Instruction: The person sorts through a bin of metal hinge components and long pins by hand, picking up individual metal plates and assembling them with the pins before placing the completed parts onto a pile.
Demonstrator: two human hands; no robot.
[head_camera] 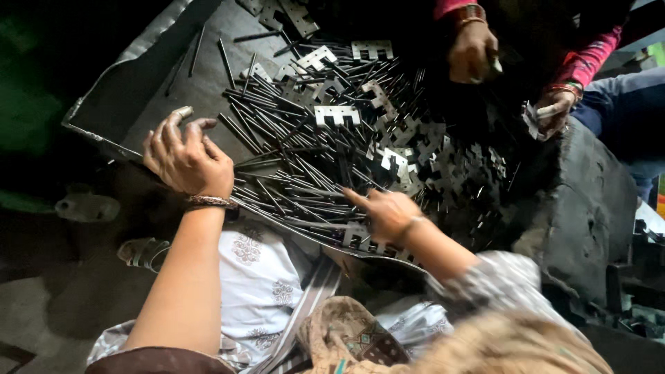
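Head view, left hand (185,158) grip curled empty, right hand (389,213) forefinger on crisscrossed metal rods (305,176), grip apart.

A heap of thin dark metal rods (305,166) and pale notched metal plates (337,114) covers a dark tray (138,90). The left hand (185,156) curls at the heap's edge; the right hand (388,211) points a finger into the rods. A co-worker's hands (474,52) work opposite.
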